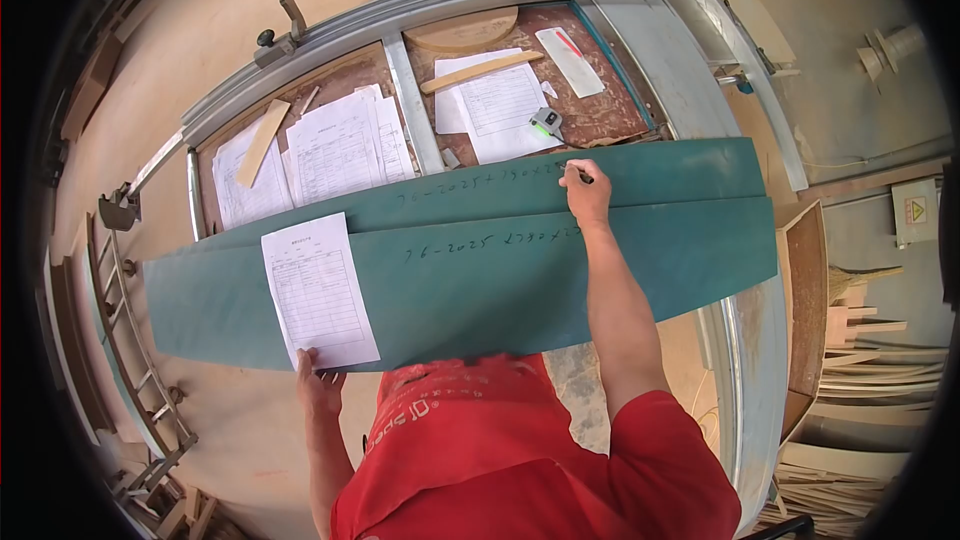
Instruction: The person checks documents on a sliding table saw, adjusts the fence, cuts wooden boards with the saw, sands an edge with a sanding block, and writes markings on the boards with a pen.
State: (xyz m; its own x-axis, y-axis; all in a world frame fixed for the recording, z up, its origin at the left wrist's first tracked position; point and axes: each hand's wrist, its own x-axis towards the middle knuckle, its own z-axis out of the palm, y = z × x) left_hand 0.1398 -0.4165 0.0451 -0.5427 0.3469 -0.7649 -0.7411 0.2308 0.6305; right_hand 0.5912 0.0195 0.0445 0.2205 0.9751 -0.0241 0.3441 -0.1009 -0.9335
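Two long green boards lie overlapped across the table in front of me, a far one (690, 165) and a near one (480, 305). Both carry dark handwritten figures. My right hand (588, 192) is closed round a dark pen (583, 176), its tip at the end of the writing on the far board. At the near edge of the boards, my left hand (318, 372) pinches the lower corner of a printed form (318, 290), thumb on top. The form lies over the near board; the left fingers are partly hidden beneath it.
Beyond the boards, a metal-framed table (425, 125) bears paper stacks (345, 145), wood strips (480, 72) and a tape measure (545, 122). A rail with a metal stop (278, 40) runs along its far side. Thin wood pieces (870, 380) are stacked at right.
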